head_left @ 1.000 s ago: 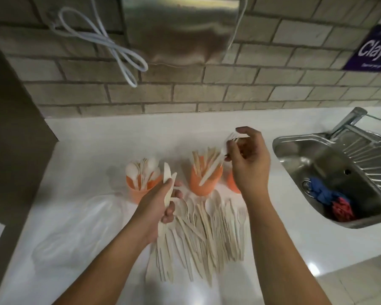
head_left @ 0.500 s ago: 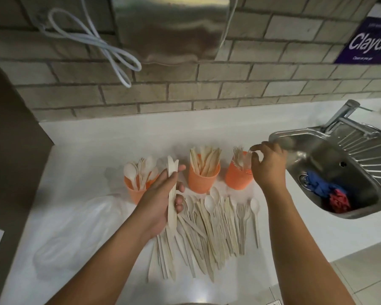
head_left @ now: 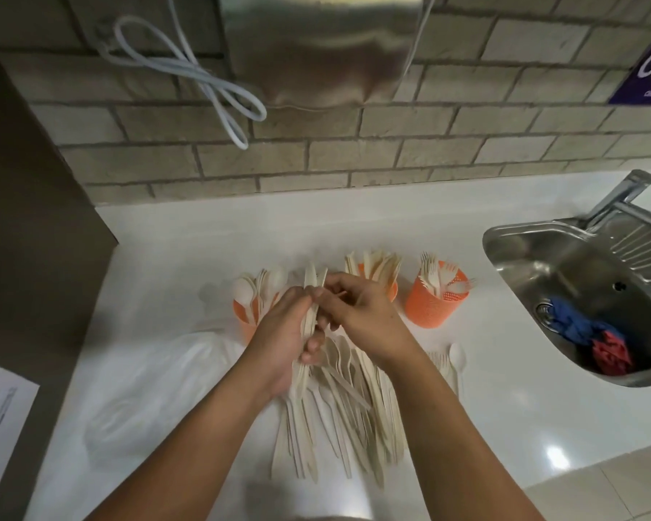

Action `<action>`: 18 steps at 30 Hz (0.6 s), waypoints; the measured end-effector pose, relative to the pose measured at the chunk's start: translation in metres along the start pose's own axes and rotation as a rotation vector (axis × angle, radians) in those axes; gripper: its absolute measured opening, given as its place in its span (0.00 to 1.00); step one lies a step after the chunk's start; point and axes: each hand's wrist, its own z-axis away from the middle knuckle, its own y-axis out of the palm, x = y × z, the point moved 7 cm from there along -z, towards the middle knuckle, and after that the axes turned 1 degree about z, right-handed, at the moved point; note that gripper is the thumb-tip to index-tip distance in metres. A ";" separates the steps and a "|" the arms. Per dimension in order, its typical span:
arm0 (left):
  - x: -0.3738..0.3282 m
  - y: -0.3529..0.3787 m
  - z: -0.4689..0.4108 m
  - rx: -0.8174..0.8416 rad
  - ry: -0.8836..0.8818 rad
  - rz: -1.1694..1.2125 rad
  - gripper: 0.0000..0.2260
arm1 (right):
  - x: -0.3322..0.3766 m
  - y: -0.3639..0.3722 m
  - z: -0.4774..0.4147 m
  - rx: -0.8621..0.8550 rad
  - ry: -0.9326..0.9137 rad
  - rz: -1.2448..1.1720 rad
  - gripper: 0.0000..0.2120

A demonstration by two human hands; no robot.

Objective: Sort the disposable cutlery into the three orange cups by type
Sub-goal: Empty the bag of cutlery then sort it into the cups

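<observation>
Cutlery in a pale cream colour lies in a loose heap on the white table, low in the centre of the frame and partly under both forearms. Behind it, across the middle of the frame, stand the three orange cups. The left cup holds spoons and is half hidden by the hands, the middle cup holds flat knife-like pieces, and the right cup holds forks. The left hand is curled round an upright bundle of flat pieces in front of the left and middle cups, as it was half a second ago. The right hand was then over at the right cup; it has since come back to the centre and meets the left hand, its curled fingers pinching the same bundle near the top. A clear plastic bag lies left of the heap. At the right edge, a steel sink holds blue and red cloths.
</observation>
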 end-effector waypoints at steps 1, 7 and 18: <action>0.000 -0.002 0.000 -0.013 0.013 0.004 0.10 | -0.001 0.001 -0.001 -0.013 -0.002 -0.008 0.08; -0.001 -0.003 0.007 0.001 0.038 -0.034 0.10 | -0.013 -0.003 -0.008 -0.182 0.091 -0.149 0.14; 0.008 -0.008 0.005 0.057 -0.006 -0.194 0.11 | -0.008 -0.010 -0.015 -0.234 0.091 -0.295 0.10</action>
